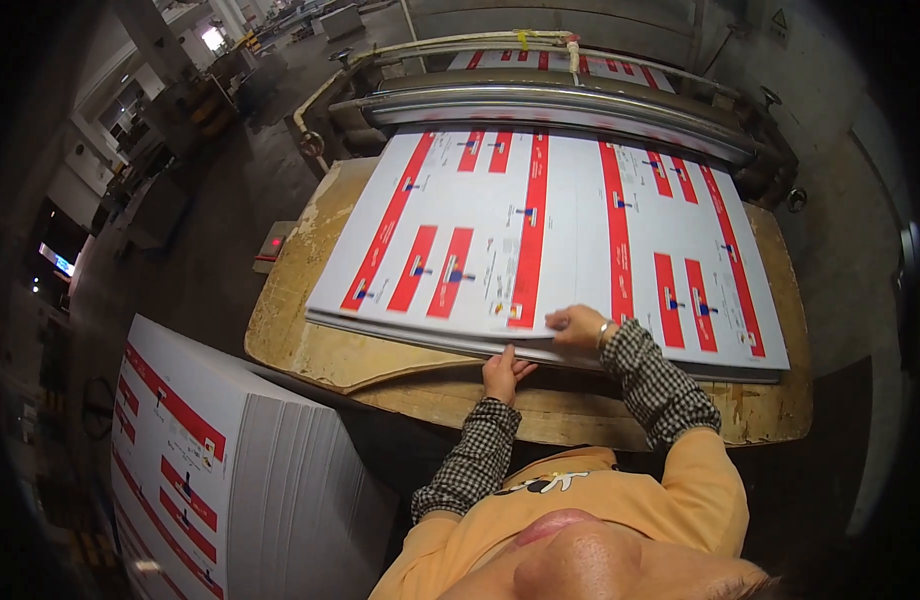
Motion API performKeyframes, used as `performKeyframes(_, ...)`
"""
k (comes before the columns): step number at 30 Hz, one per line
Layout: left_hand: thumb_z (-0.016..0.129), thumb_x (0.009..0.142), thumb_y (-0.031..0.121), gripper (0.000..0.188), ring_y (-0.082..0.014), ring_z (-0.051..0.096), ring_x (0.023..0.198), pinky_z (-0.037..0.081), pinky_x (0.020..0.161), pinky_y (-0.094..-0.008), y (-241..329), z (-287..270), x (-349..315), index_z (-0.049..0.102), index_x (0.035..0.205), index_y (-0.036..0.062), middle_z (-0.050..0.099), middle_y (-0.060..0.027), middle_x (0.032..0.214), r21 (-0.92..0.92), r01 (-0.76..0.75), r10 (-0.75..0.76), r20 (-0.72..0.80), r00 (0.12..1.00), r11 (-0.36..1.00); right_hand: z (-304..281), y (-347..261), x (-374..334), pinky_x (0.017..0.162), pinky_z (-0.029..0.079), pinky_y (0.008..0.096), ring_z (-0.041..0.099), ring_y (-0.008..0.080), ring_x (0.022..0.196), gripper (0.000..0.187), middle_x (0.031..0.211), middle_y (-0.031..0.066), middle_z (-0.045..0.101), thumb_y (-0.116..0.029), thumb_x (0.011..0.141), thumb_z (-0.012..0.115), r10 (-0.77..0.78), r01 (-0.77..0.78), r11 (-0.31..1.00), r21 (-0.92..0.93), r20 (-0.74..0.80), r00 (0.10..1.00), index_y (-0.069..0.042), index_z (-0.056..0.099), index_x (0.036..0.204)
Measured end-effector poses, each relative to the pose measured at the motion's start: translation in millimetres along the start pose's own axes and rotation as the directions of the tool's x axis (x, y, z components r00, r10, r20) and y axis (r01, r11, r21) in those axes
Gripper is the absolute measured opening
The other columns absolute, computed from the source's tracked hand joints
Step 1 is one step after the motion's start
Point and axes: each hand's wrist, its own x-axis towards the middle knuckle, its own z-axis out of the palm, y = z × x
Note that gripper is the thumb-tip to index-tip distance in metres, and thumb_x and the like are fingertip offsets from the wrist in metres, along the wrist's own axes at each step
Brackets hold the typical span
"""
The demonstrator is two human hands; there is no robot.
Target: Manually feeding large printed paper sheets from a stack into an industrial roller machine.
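Observation:
A stack of large white printed sheets (570,240) with red bands and blue marks lies on a worn wooden table (380,368). At the stack's near edge, my right hand (578,327) pinches the edge of the top printed sheet, which is lifted slightly from those below. Just left of it and lower, my left hand (503,375) rests against the stack's front edge, fingers apart and partly stretched out. The far end of the sheets reaches up to a long metal roller (560,103).
The roller belongs to a machine with pipes and hand wheels. A tall pile of similar printed sheets (280,480) stands at my lower left. A small box with a red light (274,243) sits by the table's left edge. More machinery stands across the dark floor.

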Motion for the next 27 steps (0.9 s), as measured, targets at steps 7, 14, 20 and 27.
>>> performKeyframes(7,0.047,0.084,0.017,0.023,-0.0204,0.054,0.07,0.052,0.064,-0.0358,-7,2,3,0.045,0.088,-0.0053,0.05,-0.011,0.079,-0.082,-0.004,0.01,0.065,0.998,0.997,15,15,22,0.097,0.023,0.0472,0.023,0.0377,0.121,0.075,0.128,0.0161,0.034,-0.048,0.061,0.066,0.13,-0.129,0.966,-0.224,-0.012,0.991,-0.007,0.043,0.119)
performKeyframes(14,0.05,0.082,0.011,0.017,-0.0194,0.058,0.072,0.051,0.067,-0.0332,-4,-14,-1,0.047,0.087,-0.0052,0.056,-0.0125,0.082,-0.07,-0.008,0.02,0.171,0.985,0.998,20,-22,-23,0.098,0.02,0.0484,0.015,0.04,0.124,0.078,0.133,0.02,0.022,-0.037,0.057,0.071,0.04,-0.022,0.934,-0.357,0.043,0.998,-0.008,0.039,0.122)
performKeyframes(20,0.047,0.08,0.01,0.017,-0.0262,0.056,0.084,0.046,0.076,-0.0403,0,-3,-2,0.048,0.09,-0.0044,0.054,-0.016,0.092,-0.094,0.045,-0.034,0.109,0.993,0.995,-32,-28,-12,0.08,0.044,0.0293,0.057,0.0242,0.091,0.027,0.098,0.017,0.058,-0.014,0.073,0.054,0.045,-0.046,0.992,0.118,0.01,0.999,0.0,0.057,0.096)
performKeyframes(27,0.039,0.082,0.008,0.022,-0.0262,0.059,0.079,0.052,0.069,-0.0381,-5,-2,4,0.047,0.091,-0.0101,0.055,-0.0178,0.089,-0.064,-0.015,0.019,0.068,0.997,0.998,-7,-16,-19,0.077,0.043,0.0329,0.054,0.0299,0.087,0.025,0.094,0.0166,0.056,-0.014,0.073,0.053,-0.13,0.134,0.99,0.044,-0.079,0.988,0.0,0.056,0.093)
